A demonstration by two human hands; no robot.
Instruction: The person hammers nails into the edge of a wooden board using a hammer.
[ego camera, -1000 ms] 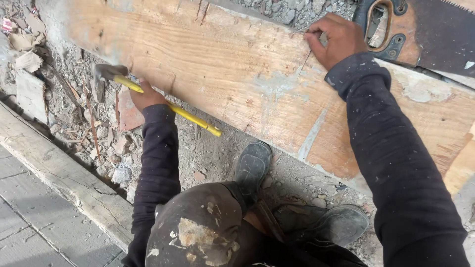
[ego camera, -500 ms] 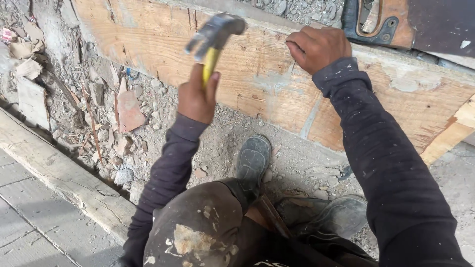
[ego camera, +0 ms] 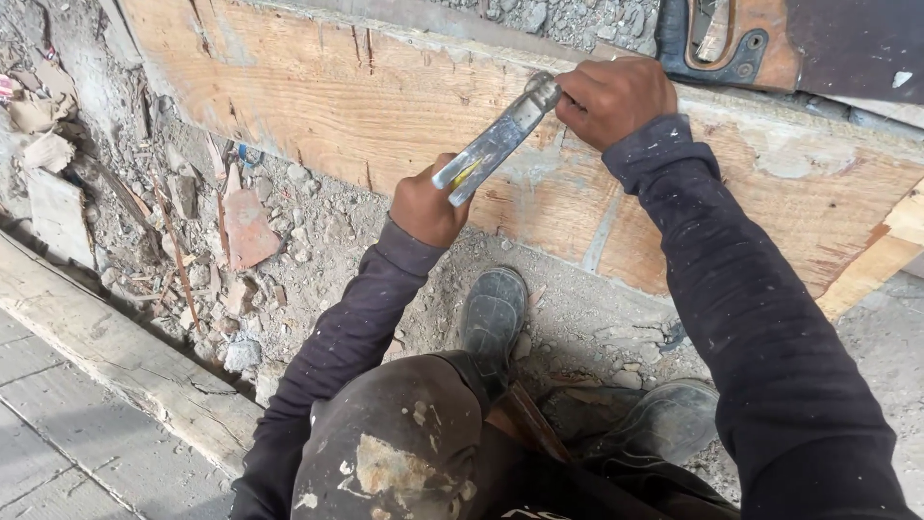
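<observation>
Hammer gripped in left hand, head up against right hand, over the board. Right fingers pinched together at board's top edge; whether on a nail, cannot tell. Saw lying beyond, upper right. Boots below; rubble left.

Bare gritty ground strewn with rubble: a reddish brick shard, pale stone chunks at left, small gravel. A long wooden board stands on edge along it; two dusty boots rest on it
</observation>
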